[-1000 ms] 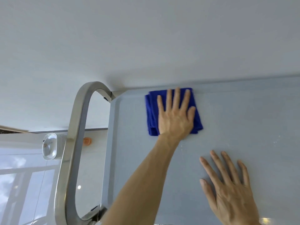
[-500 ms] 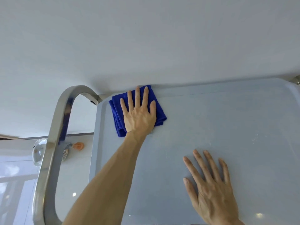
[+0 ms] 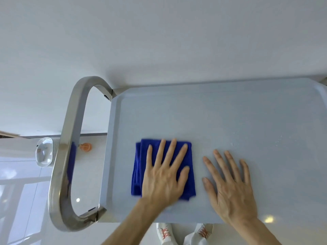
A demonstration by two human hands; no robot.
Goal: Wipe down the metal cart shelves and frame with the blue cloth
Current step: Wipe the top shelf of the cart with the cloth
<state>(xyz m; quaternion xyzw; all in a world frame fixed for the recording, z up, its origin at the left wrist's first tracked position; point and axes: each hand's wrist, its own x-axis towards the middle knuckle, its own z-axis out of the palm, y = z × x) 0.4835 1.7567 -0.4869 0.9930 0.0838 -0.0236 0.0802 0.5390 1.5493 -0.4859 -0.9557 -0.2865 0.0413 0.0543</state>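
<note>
Two bare hands lie flat on the pale grey, smooth metal top shelf [image 3: 230,121] of the cart, which has rounded corners and a shallow raised rim. Left hand [image 3: 164,175]: palm down, fingers straight and slightly spread, pressing on the folded deep-blue cloth [image 3: 138,167]; it curls round nothing. Cloth is a soft, plush-looking square in several layers, fold edges showing as ridges to the left of the left hand. It sits on the shelf's near-left part, close to but apart from the left rim. Its near edge and the left wrist are smeared by motion blur, so exact outlines there are hard to make out.

Right hand [image 3: 230,188]: just right of the cloth, apart from it, palm down on bare shelf, fingers straight and fanned, holding nothing. Both forearms run out of the bottom edge.

Left of the left hand, beyond the shelf rim: a brushed stainless-steel loop handle [image 3: 70,156] of flattened tube, bent in a U and joined to the shelf at its far and near corners, with a blue reflection on its inner face. Fine specks or droplets dot the shelf beyond the right hand. Shelf's right end is cut off by the frame.

Below the wrists: white shoes with red laces [image 3: 165,233], partly hidden by the shelf edge. Past the handle: glossy white floor tiles [image 3: 21,174], a white ribbed object [image 3: 45,152] and a small orange item [image 3: 85,147], neither identifiable.
</note>
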